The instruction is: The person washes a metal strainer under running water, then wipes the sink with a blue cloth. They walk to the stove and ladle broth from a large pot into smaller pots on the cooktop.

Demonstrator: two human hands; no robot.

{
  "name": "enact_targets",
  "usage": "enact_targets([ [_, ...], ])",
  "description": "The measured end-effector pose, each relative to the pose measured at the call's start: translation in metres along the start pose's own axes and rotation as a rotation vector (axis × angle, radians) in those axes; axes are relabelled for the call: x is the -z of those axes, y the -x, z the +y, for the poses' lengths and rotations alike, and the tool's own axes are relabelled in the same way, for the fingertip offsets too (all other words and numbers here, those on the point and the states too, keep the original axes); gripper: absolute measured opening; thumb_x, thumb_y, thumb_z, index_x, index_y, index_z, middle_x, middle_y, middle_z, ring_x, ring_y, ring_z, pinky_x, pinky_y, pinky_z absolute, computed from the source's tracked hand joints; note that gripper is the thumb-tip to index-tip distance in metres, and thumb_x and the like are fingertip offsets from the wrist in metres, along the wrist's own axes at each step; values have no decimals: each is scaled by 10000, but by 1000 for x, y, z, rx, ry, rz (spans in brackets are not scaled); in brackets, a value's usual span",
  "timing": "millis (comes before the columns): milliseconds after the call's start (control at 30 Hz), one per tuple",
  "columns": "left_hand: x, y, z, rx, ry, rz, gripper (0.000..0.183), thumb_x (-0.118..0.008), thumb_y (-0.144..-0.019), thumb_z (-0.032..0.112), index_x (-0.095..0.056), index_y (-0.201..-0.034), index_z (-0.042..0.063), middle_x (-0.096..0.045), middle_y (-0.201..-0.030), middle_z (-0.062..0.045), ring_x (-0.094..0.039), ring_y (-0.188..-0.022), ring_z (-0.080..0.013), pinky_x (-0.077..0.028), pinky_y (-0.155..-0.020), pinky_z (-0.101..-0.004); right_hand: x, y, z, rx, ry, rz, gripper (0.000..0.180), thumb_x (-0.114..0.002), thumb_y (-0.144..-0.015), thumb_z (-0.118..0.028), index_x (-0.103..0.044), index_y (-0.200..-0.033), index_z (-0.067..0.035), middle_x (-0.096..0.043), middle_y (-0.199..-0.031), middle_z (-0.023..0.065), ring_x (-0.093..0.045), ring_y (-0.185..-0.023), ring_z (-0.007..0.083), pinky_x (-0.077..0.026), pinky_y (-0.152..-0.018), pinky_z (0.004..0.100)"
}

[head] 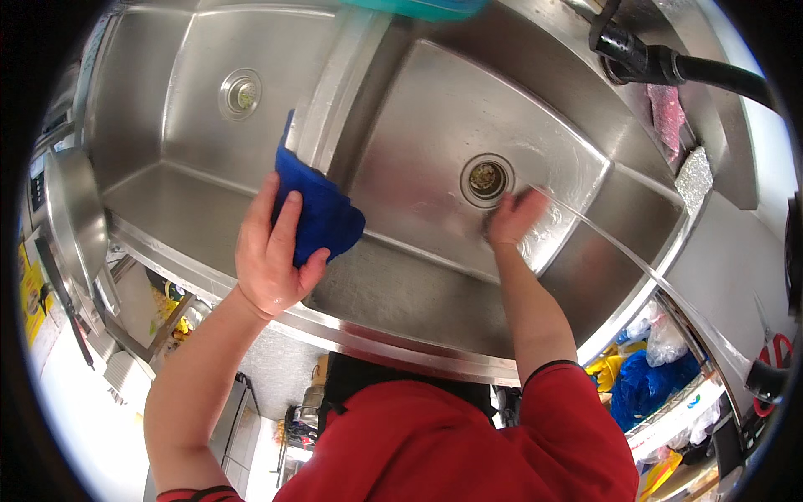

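Note:
In my left hand (273, 251) is a folded blue cloth (320, 210), pressed onto the front part of the steel divider (335, 94) between two sink basins. My right hand (515, 216) is low in the right basin (426, 125), just beside its drain (487, 180). It is blurred, with thumb and fingers apart, and nothing shows in it. A thin stream of water (618, 241) runs from a black spout (766, 379) at the right to that hand. Bits of food waste sit in the drain. The left basin (207, 138) has a second drain (243, 94) with greenish scraps.
A teal container (420, 7) rests across the divider's far end. A black faucet fitting (646, 63) is at the back right, near a pink scrubber (666, 119) and a silvery scouring pad (694, 179). Red-handled scissors (778, 351) are at the right. A metal pan (75, 213) stands left.

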State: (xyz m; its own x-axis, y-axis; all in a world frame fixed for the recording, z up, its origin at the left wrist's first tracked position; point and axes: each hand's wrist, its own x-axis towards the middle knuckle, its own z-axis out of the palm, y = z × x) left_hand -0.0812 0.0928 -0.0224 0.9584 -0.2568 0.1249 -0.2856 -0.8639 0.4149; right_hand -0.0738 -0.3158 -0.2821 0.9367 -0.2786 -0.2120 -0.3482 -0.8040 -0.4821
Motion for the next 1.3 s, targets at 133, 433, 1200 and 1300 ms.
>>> enact_targets([
  [133,0,0,0,1,-2,-3,716,-787,-804,261,-535,-1386,-71,-455,-1458,-346,-567,-1217,-499,-507,-1004,-484,6,-5,-25,333,208,59,691,-664,-909,-205,-369,-1490,24,-393,-1546,261,-339,-1444,448,-249,-1192,557],
  [433,0,1,1,8,16,9,697,-783,-802,254,-545,-1380,-55,-467,-1448,-344,-564,-1214,-503,-498,-1016,-500,-19,42,-17,-1604,84,683,868,-702,-870,-537,-451,-1393,109,-525,-1408,295,-516,-1300,444,-417,-1094,548],
  [1200,-1,1,-2,-9,-1,-23,694,-771,-818,282,-537,-1364,-78,-438,-1452,-379,-563,-1196,-526,-504,-1000,-515,-102,-35,-192,593,110,-104,905,-680,-902,-444,-290,-1568,29,-224,-1661,227,-184,-1530,452,-144,-1215,627],
  [1300,-1,0,-2,-24,-16,-12,717,-783,-797,279,-534,-1370,-72,-431,-1459,-376,-560,-1202,-524,-507,-998,-513,-70,-2,-156,423,178,-181,836,-594,-961,-474,-305,-1571,20,-229,-1667,213,-171,-1540,434,-124,-1229,605],
])
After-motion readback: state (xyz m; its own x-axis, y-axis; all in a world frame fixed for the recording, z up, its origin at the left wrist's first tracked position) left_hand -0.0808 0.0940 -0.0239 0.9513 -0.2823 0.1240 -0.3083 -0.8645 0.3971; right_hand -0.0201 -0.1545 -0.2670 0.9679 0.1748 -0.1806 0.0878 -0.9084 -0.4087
